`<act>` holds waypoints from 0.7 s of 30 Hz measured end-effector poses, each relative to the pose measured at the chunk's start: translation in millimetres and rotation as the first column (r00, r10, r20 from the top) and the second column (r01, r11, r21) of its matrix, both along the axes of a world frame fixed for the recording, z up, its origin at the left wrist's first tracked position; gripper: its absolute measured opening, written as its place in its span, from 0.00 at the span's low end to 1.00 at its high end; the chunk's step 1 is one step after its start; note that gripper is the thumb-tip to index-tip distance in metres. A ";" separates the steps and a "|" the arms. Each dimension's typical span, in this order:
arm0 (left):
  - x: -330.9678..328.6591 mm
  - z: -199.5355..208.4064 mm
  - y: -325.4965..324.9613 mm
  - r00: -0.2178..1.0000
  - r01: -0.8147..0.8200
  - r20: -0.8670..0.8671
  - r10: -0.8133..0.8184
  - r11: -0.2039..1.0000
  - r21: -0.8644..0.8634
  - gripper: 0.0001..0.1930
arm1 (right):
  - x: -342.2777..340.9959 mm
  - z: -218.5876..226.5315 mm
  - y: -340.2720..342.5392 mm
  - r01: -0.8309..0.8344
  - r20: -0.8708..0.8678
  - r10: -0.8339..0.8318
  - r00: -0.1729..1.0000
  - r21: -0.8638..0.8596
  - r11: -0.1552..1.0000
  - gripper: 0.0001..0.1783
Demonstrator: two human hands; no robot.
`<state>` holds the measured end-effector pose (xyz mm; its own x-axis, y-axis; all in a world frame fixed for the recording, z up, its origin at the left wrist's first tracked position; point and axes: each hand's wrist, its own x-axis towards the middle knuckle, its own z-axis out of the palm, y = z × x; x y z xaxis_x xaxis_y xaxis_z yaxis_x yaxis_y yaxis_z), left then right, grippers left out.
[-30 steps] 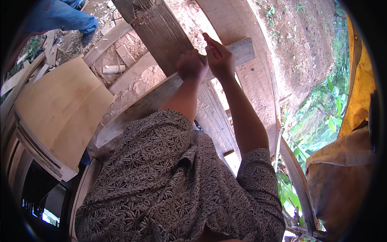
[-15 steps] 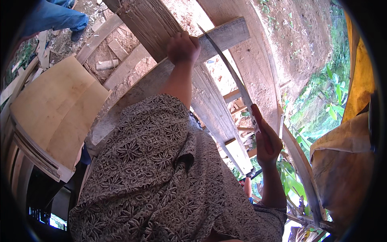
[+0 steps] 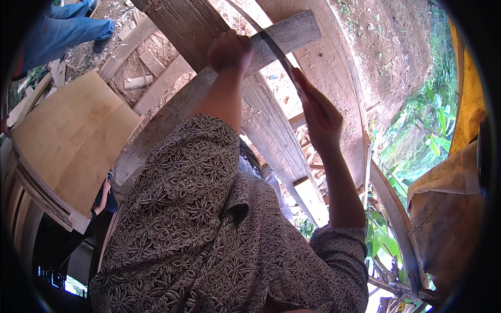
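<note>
A long grey wooden board (image 3: 292, 37) lies crosswise over rough timber, its short end to the right. My left hand (image 3: 230, 50) is closed over this board, left of the saw. In my right hand (image 3: 321, 120) is the red handle of a handsaw. The long, dark saw blade (image 3: 275, 49) crosses the board near its right end and points to the far left. Where the teeth meet the wood is too small to make out, so the depth of any cut cannot be told.
A thick rough beam (image 3: 185, 32) and a wide plank (image 3: 331, 88) run under the board. Smooth wooden sheets (image 3: 73, 138) are stacked at left. Another person's jeans-clad leg (image 3: 73, 36) is at far left, another's arm (image 3: 104, 195) below the sheets. A yellow-brown tarp (image 3: 443, 193) hangs right.
My right hand has pushed the saw forward and to the left, so more blade reaches past the board. My left hand keeps its hold, shifting slightly in view. Another person's arm has appeared at lower left.
</note>
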<state>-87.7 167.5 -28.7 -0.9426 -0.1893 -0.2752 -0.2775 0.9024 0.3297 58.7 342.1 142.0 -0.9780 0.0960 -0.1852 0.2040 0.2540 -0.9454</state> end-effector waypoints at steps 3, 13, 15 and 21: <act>-1.7 -3.9 2.0 0.999 0.005 -0.037 -0.005 1.000 -0.019 0.18 | 67.0 83.2 24.9 -0.021 0.169 -0.008 0.986 0.170 0.985 0.24; -0.7 4.1 0.2 1.000 0.013 -0.004 -0.013 1.000 -0.008 0.18 | -24.9 -21.3 -7.1 -0.049 0.039 0.044 0.998 0.161 0.986 0.24; -1.4 2.7 13.2 0.997 0.077 0.025 -0.077 0.997 0.004 0.18 | -100.2 -61.4 -29.2 0.039 0.030 -0.040 0.999 0.024 0.999 0.22; -10.1 8.1 -0.4 0.999 -0.012 0.031 0.011 0.999 0.035 0.18 | -64.0 -38.5 -31.4 0.032 0.004 -0.032 0.999 -0.009 0.999 0.21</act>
<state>-97.7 167.1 -20.7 -0.9312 -0.1896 -0.3112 -0.2985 0.8869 0.3527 -5.4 310.7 103.6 -0.9737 0.1258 -0.1901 0.2157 0.2383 -0.9469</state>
